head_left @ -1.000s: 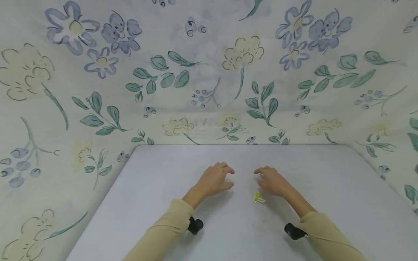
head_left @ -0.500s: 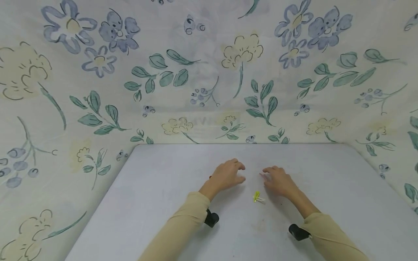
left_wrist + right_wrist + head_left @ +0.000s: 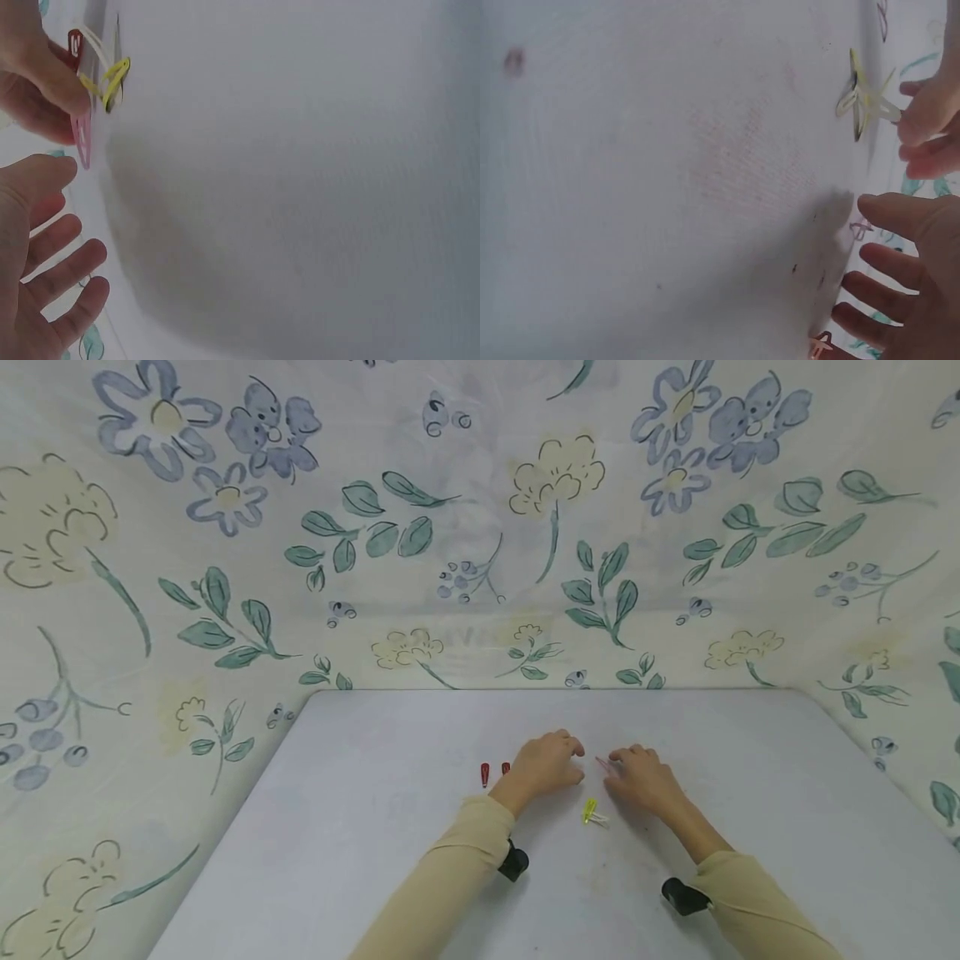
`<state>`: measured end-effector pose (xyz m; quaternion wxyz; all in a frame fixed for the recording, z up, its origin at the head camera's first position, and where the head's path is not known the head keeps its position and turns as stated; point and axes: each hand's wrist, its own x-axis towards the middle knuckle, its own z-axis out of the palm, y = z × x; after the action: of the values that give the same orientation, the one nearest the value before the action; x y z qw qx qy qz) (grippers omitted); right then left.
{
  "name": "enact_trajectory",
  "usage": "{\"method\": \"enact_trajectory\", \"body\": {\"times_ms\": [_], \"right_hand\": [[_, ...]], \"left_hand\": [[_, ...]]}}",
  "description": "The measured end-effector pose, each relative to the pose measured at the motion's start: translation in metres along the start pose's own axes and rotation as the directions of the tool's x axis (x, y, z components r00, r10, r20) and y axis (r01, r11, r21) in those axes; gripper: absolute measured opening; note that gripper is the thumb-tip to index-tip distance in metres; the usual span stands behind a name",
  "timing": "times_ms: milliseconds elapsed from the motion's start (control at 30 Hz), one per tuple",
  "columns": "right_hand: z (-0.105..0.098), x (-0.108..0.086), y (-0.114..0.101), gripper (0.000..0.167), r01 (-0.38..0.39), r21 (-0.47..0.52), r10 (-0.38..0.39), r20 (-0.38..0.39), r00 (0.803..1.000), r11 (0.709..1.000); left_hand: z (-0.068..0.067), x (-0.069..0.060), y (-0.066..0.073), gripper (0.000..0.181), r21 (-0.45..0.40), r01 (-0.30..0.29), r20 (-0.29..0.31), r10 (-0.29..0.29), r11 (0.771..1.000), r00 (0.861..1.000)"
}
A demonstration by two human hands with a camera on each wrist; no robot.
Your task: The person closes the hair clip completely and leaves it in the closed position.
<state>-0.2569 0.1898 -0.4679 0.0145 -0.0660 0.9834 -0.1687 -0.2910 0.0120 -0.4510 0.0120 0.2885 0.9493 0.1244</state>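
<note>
In the head view my left hand [image 3: 543,766] hovers above the table, fingers spread and curved, holding nothing visible. Facing it is my right hand [image 3: 643,781], with a thin pink clip [image 3: 603,764] at its fingertips; whether they touch is unclear. The left wrist view shows the pink clip [image 3: 84,142] beside the right thumb. My right hand [image 3: 900,277] has parted fingers in its wrist view. Yellow clips [image 3: 590,812] and white clips [image 3: 599,819] lie crossed between and nearer than the hands. Two red clips [image 3: 485,774] lie left of the left hand, one partly hidden.
The white table [image 3: 360,752] carries small dark specks. Patterned floral cloth [image 3: 480,568] rises behind it and at both sides. Black wrist devices [image 3: 514,862] hang below the sleeves.
My left hand has moved right, toward the right hand, uncovering the red clips. My right hand has shifted slightly right, leaving the pink clip more visible.
</note>
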Motion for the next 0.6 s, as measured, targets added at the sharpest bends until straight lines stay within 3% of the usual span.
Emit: {"method": "enact_trajectory", "body": {"times_ms": [300,600], "right_hand": [[0.009,0.001,-0.002,0.031,-0.029,0.011,0.030,-0.043,0.999,1.000],[0.012,0.001,-0.005,0.013,-0.077,0.007,0.077,-0.084,0.993,0.997]], "left_hand": [[0.011,0.006,0.009,0.034,0.010,0.032,0.026,-0.032,0.999,0.999],[0.021,0.007,0.014,0.034,0.114,0.050,0.019,-0.052,0.992,0.998]]}}
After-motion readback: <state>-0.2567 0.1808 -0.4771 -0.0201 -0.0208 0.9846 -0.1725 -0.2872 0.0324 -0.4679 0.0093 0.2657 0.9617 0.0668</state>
